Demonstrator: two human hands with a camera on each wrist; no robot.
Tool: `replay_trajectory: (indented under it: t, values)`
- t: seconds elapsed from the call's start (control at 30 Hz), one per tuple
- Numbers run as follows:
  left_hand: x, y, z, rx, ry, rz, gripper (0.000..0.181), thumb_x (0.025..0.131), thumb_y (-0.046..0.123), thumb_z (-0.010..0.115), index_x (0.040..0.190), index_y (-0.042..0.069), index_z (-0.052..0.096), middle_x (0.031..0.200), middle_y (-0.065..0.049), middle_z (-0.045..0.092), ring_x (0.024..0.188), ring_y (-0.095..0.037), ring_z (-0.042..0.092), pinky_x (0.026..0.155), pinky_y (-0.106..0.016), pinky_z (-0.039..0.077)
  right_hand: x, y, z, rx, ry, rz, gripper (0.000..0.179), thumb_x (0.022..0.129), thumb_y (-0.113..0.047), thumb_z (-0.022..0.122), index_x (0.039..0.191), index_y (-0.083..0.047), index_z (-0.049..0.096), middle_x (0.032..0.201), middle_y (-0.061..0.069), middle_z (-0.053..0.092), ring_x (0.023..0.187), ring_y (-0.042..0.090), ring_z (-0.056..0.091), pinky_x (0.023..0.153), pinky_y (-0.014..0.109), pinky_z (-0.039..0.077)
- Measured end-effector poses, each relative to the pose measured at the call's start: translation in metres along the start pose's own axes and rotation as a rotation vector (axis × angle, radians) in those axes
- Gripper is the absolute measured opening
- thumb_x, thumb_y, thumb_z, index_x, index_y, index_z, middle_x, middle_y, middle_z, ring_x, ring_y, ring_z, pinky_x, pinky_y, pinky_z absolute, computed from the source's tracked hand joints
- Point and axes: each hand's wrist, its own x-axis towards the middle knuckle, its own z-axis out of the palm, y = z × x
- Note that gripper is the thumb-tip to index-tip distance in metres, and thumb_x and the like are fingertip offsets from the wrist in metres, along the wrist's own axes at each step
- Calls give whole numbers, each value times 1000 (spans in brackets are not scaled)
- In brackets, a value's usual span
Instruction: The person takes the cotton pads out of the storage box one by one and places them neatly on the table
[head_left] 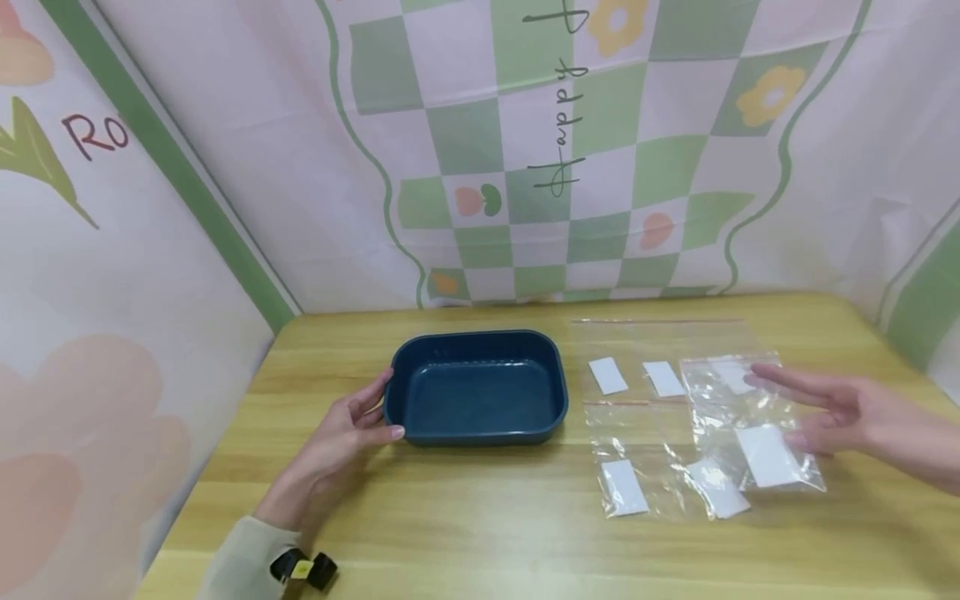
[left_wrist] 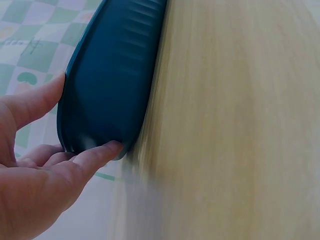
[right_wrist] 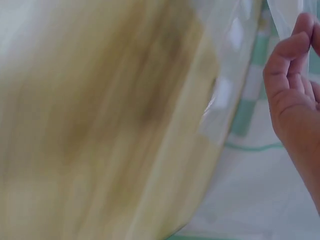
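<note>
In the head view a dark blue rectangular basin (head_left: 476,400) stands on the table. My left hand (head_left: 348,433) grips its left end, thumb at the near corner and fingers at the side. The left wrist view shows the left hand (left_wrist: 55,170) around the same end of the basin (left_wrist: 112,75). At the right, my right hand (head_left: 855,412) pinches the right edge of a clear zip bag (head_left: 712,408) with a white card (head_left: 768,456) inside. In the right wrist view, the right hand's (right_wrist: 295,85) fingertips meet at clear plastic, partly cut off by the frame.
Several more clear bags with white cards lie right of the basin, among them a back-row card (head_left: 607,375), a front-left card (head_left: 624,487) and a front card (head_left: 718,490). The held bag overlaps some. Behind the wooden table (head_left: 480,517) hangs a checkered cloth (head_left: 540,242).
</note>
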Motion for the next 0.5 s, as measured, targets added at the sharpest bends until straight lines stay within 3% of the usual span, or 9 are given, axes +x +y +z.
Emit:
replay_trajectory:
  t: [0.07, 0.13, 0.23, 0.3, 0.37, 0.5]
  values:
    - [0, 0, 0, -3, 0, -4, 91, 94, -3, 75, 168, 8, 22, 174, -12, 14, 152, -43, 27, 112, -35, 45, -4, 16, -4, 9, -17, -39, 83, 100, 7, 61, 169, -14, 21, 166, -20, 34, 134, -12, 40, 88, 48, 62]
    - [0, 0, 0, -5, -1, -5, 92, 94, -3, 75, 168, 8, 22, 174, -12, 15, 152, -43, 28, 111, -35, 46, -9, 29, -8, -6, -32, -61, 82, 99, 8, 61, 169, -11, 22, 165, -17, 37, 136, -11, 40, 87, 46, 62]
    - [1, -1, 0, -5, -2, 0, 92, 93, -4, 75, 168, 8, 22, 174, -12, 15, 152, -43, 28, 111, -34, 46, -17, 48, -13, -62, -43, -79, 81, 98, 7, 61, 168, -10, 23, 165, -16, 36, 137, -15, 34, 83, 26, 58]
    - [1, -1, 0, -2, -3, 6, 92, 93, -4, 75, 168, 8, 22, 174, -13, 15, 152, -43, 29, 111, -34, 46, -20, 58, -15, -77, -51, -90, 82, 96, 8, 62, 168, -9, 25, 164, -17, 38, 136, -18, 30, 84, 22, 55]
    - [1, -1, 0, -2, -4, 11, 91, 94, -5, 74, 168, 7, 22, 174, -13, 15, 152, -43, 29, 111, -34, 46, -22, 67, -16, -8, -77, -130, 85, 93, 14, 62, 167, -5, 24, 163, -17, 39, 137, -13, 34, 86, 23, 57]
    - [0, -1, -1, 2, -10, 14, 91, 94, -4, 74, 168, 7, 21, 174, -13, 14, 152, -43, 28, 111, -34, 46, -22, 77, -15, 178, -173, -201, 92, 89, 24, 58, 167, -2, 16, 164, -23, 35, 127, -4, 56, 80, 29, 63]
